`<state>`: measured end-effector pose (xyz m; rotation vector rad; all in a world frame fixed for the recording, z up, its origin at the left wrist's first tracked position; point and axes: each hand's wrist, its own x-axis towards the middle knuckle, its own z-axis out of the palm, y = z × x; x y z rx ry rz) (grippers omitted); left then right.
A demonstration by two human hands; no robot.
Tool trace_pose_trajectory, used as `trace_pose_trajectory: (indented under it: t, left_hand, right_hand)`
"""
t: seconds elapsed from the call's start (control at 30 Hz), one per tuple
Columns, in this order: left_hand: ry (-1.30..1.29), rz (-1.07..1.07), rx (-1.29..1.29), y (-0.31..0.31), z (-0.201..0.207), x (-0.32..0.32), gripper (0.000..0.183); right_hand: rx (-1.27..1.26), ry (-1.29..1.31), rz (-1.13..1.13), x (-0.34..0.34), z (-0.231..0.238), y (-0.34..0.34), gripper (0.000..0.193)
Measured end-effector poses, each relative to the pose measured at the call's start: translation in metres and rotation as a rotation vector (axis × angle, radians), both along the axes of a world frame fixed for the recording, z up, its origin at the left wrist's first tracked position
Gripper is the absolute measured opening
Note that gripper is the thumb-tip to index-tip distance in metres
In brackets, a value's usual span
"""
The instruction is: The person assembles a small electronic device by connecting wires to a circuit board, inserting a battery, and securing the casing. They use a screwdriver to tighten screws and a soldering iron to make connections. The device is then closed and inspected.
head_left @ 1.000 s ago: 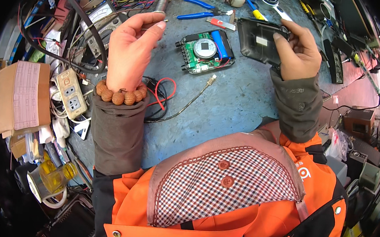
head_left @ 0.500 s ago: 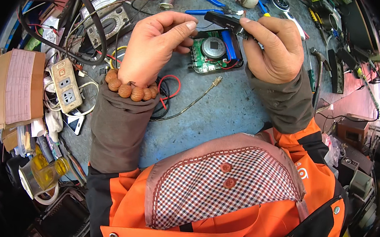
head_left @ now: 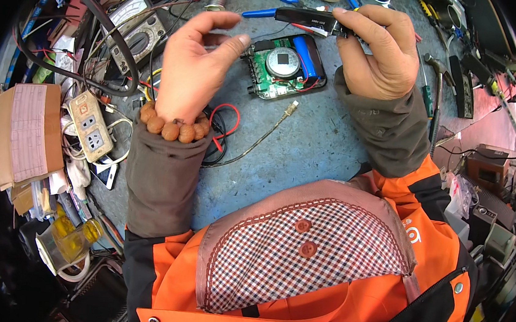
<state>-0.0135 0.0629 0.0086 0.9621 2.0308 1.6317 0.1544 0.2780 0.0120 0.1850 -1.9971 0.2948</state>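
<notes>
workbench (head_left: 315,141), right hand (head_left: 384,57) holding black cover (head_left: 301,19)

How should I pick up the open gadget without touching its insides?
Probably by the right rim of its black case, coming in from the right. The gadget lies flat, open side up: knobs stick out on the left, and the board and blue battery are exposed, but that rim looks smooth.

This is looking like an electronics workshop: pliers (head_left: 260,13), a hammer (head_left: 437,112), a meter (head_left: 138,40) and an exposed circuit board (head_left: 276,88) are lying on a bench (head_left: 283,151).
</notes>
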Motion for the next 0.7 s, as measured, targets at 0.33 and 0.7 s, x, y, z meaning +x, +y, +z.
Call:
trace_pose_trajectory:
  t: [0.33,0.7]
  left_hand:
    - [0.3,-0.242,0.024,0.031,0.022,-0.001,0.039]
    - [-0.646,0.024,0.182,0.036,-0.011,-0.012,0.015]
  right_hand:
    - [0.238,0.105,0.209,-0.047,0.046,0.008,0.032]
    - [-1.22,-0.296,0.261,-0.059,-0.021,-0.007,0.04]
